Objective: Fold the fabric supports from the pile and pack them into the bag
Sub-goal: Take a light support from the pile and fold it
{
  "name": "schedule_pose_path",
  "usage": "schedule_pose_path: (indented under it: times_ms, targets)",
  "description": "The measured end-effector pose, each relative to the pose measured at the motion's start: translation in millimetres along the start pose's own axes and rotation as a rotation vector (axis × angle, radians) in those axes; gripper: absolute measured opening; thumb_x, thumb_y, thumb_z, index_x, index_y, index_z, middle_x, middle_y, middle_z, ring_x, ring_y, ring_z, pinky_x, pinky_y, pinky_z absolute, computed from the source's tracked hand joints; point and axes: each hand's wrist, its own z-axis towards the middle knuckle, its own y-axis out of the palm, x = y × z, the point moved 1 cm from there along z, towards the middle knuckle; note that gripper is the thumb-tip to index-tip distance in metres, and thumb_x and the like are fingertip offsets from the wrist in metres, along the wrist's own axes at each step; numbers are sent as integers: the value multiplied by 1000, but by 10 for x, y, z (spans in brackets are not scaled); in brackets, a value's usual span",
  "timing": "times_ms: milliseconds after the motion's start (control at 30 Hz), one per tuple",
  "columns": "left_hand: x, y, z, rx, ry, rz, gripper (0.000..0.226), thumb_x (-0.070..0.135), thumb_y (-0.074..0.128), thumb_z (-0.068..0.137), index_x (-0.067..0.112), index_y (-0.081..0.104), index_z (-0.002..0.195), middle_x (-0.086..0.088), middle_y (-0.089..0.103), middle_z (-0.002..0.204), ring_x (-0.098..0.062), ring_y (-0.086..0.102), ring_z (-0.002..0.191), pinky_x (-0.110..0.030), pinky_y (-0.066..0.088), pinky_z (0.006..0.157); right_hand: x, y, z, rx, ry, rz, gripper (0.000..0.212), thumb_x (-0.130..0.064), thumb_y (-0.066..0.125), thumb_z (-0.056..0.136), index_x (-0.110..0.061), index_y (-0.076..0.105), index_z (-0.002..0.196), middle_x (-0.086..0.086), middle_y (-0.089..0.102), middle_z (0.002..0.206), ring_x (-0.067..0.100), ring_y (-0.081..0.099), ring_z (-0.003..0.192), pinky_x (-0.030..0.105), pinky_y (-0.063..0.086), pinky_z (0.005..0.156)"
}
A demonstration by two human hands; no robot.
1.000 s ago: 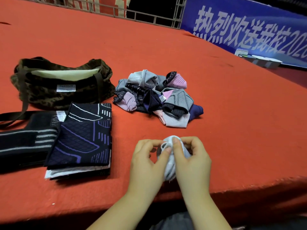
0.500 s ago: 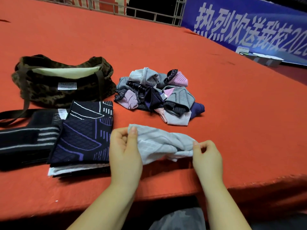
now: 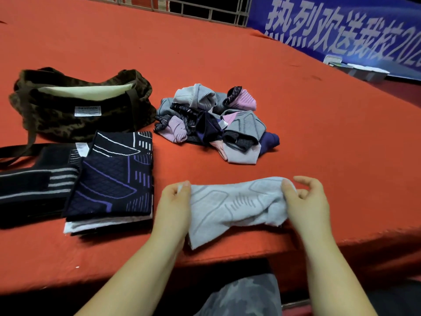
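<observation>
A light grey fabric support (image 3: 232, 206) is stretched out flat near the front edge of the red table. My left hand (image 3: 174, 208) pinches its left end and my right hand (image 3: 305, 201) pinches its right end. The pile of crumpled supports (image 3: 216, 124), grey, pink and dark blue, lies further back in the middle. A camouflage bag (image 3: 75, 106) stands open at the back left. In front of it sits a stack of folded supports (image 3: 114, 176) with a dark blue patterned one on top.
Black strapped supports (image 3: 34, 183) lie at the far left beside the stack. The bag's strap (image 3: 13, 151) trails across the table. A blue banner (image 3: 341, 26) and a small tray (image 3: 355, 69) stand at the back right. The table's front edge (image 3: 250, 252) runs just below my hands.
The grey support was a bunched ball between both hands. My hands moved apart and pulled it open into a wide band laid over the table.
</observation>
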Motion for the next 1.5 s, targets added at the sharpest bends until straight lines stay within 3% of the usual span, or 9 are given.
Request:
schedule_pose_path:
  times_ms: [100, 200, 300, 400, 533, 800, 1167, 1300, 1500]
  targets:
    - [-62, 19, -174, -106, 5, 234, 68, 30, 59, 91, 16, 24, 148, -6, 28, 153, -18, 28, 139, -23, 20, 108, 121, 38, -93, -151, 59, 5, 48, -21, 66, 86, -16, 44, 128, 5, 63, 82, 13, 54, 64, 21, 41, 60]
    - [-157, -54, -369, -137, 247, 500, 91, 36, 65, 84, 21, 6, 151, 0, 9, 156, -13, 11, 143, -24, 9, 113, 217, 63, -267, -165, 69, 23, 51, -21, 69, 84, -17, 46, 129, 0, 64, 91, 10, 59, 75, 14, 42, 65]
    - [-361, -200, -468, -71, 413, 678, 88, 57, 60, 72, 20, 26, 144, 1, 33, 138, -18, 30, 129, -30, 22, 105, 333, 79, -397, -131, 42, -19, 25, -27, 71, 82, -19, 60, 102, -3, 65, 93, 16, 62, 94, 26, 44, 82]
    - [-483, -312, -508, 29, 500, 737, 58, 54, 70, 66, 21, 51, 112, 9, 50, 101, -21, 50, 96, -33, 31, 83, 409, 93, -446, -110, -14, -51, 12, -31, 69, 82, -22, 65, 89, -3, 68, 91, 18, 62, 95, 37, 48, 89]
    - [-465, -364, -492, 81, 509, 775, 39, 52, 73, 64, 29, 50, 85, 12, 51, 85, -16, 46, 83, -32, 27, 75, 356, 106, -448, -97, -32, 20, 7, -24, 66, 86, -20, 65, 92, -2, 68, 93, 14, 61, 91, 28, 44, 81]
    - [-300, -325, -489, 108, 616, 561, 21, 55, 55, 73, 34, 56, 75, 25, 53, 78, -13, 52, 79, -33, 35, 76, 306, 58, -438, -18, -33, 118, 3, -17, 60, 91, -16, 63, 88, -10, 63, 78, 3, 57, 74, 3, 38, 63]
    - [187, -347, -439, 52, 406, 56, 9, 16, 67, 85, 20, 62, 80, 3, 62, 65, -1, 50, 56, -8, 40, 56, 165, -343, -239, 184, -32, 290, 5, -24, 60, 90, -20, 61, 90, 1, 65, 71, 22, 64, 71, 39, 54, 71]
    - [243, -350, -456, 18, 365, -69, 20, 13, 67, 85, 25, 52, 92, 6, 65, 65, -6, 55, 64, -11, 43, 67, 37, -420, -263, 123, -112, 339, 13, -15, 58, 92, -23, 57, 102, -5, 63, 71, 1, 56, 67, 11, 43, 70]
    - [352, -403, -490, -21, 323, -188, 30, 2, 66, 83, 25, 51, 95, -8, 63, 83, -17, 56, 74, -18, 47, 67, -103, -538, -316, 147, -156, 429, 18, -15, 65, 87, -29, 57, 93, -14, 60, 56, 2, 52, 62, 14, 44, 75]
